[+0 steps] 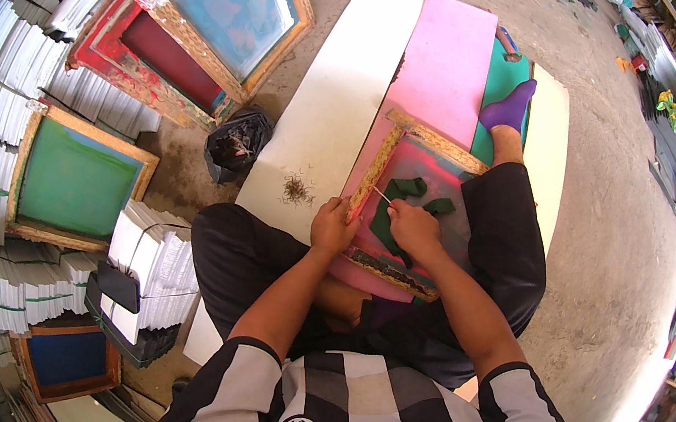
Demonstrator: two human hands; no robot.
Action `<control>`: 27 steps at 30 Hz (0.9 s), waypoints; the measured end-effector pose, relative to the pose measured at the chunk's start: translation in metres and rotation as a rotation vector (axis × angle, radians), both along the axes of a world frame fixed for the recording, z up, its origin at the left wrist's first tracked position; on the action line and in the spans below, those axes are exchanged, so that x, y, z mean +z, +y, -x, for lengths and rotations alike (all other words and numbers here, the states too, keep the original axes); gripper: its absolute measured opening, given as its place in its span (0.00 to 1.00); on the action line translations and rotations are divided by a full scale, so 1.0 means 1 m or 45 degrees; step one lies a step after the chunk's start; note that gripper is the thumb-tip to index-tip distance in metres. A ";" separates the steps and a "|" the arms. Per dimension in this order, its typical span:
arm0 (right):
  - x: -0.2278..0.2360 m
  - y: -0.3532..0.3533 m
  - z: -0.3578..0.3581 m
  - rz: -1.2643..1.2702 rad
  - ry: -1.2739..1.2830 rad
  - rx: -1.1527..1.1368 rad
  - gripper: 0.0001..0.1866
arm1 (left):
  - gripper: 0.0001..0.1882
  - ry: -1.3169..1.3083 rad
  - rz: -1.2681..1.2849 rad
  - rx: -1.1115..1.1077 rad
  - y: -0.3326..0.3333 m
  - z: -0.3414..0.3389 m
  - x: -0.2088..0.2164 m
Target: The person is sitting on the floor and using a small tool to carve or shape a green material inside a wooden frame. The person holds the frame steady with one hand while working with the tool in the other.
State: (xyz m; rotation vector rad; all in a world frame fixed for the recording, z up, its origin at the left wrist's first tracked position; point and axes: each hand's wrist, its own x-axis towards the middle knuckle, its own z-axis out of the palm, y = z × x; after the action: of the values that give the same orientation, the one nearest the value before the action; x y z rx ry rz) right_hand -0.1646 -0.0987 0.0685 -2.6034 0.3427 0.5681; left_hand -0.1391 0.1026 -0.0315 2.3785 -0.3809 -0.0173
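A wooden screen-printing frame (376,173) with translucent mesh lies between my bent legs. My left hand (333,227) is closed on the frame's left rail. In my right hand (414,226), over the mesh, is a thin, pale, rod-like tool (382,195); its handle is hidden by my fingers. The tool's tip points at the inner edge of that left rail, but I cannot tell whether it touches. A dark green strip of cloth (408,188) lies loosely folded on the mesh beside my right hand. Small thin bits form a pile (296,189) on the white board (337,74).
Pink (445,52), green and cream sheets lie under the frame and my foot. A black plastic bag (237,146) stands left of the white board. Other framed screens (78,179) lean at the left, near tied stacks of white sheets (149,270). Concrete floor (610,201) extends right.
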 end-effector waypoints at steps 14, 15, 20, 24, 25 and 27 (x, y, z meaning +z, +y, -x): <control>-0.018 0.008 0.002 -0.142 -0.034 -0.105 0.18 | 0.27 -0.038 0.022 -0.035 0.001 -0.002 -0.002; -0.011 0.010 0.001 -0.074 -0.003 -0.090 0.17 | 0.27 -0.037 0.026 -0.034 0.002 -0.001 -0.002; -0.070 -0.023 0.005 -0.491 -0.291 -0.076 0.17 | 0.28 -0.022 0.026 -0.029 -0.003 0.000 0.000; -0.055 -0.014 0.007 -0.288 -0.240 -0.021 0.18 | 0.27 0.005 0.006 -0.020 0.001 -0.001 0.000; -0.045 -0.009 0.009 -0.091 -0.221 0.001 0.18 | 0.27 0.005 -0.005 -0.018 0.001 -0.001 0.001; -0.046 -0.011 0.009 -0.073 -0.212 -0.008 0.18 | 0.27 0.026 0.003 -0.015 0.000 0.000 0.002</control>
State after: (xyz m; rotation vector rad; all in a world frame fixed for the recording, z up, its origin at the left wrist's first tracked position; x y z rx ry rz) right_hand -0.1731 -0.1093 0.0224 -2.5715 0.2756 0.3504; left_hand -0.1387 0.1027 -0.0295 2.3717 -0.3852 -0.0470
